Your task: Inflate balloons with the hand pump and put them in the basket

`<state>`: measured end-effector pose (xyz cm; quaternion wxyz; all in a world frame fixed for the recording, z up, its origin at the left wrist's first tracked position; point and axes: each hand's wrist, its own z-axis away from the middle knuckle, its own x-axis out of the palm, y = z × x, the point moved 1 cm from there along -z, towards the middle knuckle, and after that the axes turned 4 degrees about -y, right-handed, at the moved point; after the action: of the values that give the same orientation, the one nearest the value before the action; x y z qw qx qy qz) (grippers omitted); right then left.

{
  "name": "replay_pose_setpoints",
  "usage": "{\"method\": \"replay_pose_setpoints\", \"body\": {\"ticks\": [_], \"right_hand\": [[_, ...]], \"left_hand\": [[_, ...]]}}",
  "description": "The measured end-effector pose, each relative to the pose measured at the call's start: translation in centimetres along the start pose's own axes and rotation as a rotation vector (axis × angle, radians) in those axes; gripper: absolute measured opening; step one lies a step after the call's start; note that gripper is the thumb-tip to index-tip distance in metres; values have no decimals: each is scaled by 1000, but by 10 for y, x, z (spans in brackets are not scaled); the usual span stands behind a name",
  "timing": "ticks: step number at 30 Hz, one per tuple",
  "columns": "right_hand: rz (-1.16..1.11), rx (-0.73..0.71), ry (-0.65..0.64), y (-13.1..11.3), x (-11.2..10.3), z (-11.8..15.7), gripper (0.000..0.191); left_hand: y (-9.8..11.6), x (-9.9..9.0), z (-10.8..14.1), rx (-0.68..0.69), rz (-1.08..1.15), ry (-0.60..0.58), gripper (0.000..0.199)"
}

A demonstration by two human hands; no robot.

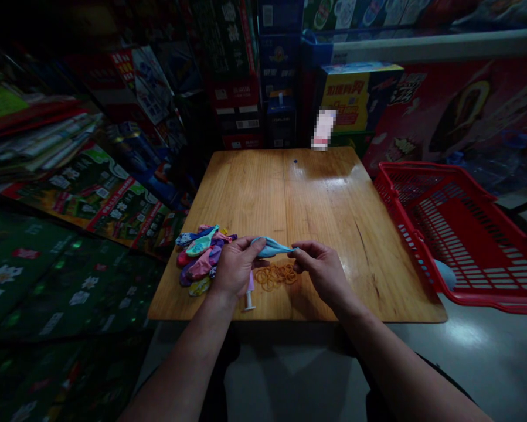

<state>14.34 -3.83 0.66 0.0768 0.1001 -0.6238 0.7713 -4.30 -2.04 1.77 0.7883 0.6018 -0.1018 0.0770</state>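
Observation:
A light blue balloon (272, 247), limp and uninflated, is stretched between my two hands just above the table. My left hand (235, 265) is closed on its wide body. The fingertips of my right hand (319, 266) pinch its narrow end. Left of my left hand lies a pile of limp coloured balloons (200, 258), pink, purple, teal and yellow among them. Below the hands a heap of tan rubber bands (275, 276) rests on the wood. Partly hidden by my left hand is a small pump (249, 299) with a white handle and a purplish body.
The wooden table (254, 187) has a small dark spot (295, 161) near its far edge. Right of it stands a red shopping basket (461, 228), with something light blue (445, 274) by its near side. Stacked green cartons (47, 275) crowd the left; more boxes (283, 70) stand behind.

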Motion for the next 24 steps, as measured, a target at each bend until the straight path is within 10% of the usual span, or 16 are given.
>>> {"method": "replay_pose_setpoints", "body": {"ticks": [14,24], "right_hand": [[-90,10,71,-10,-37,-4,25],[-156,34,-74,-3,-27,-5,25]], "left_hand": [[13,-32,-15,77,143,222,26],[-12,6,-5,1,51,54,36]]}}
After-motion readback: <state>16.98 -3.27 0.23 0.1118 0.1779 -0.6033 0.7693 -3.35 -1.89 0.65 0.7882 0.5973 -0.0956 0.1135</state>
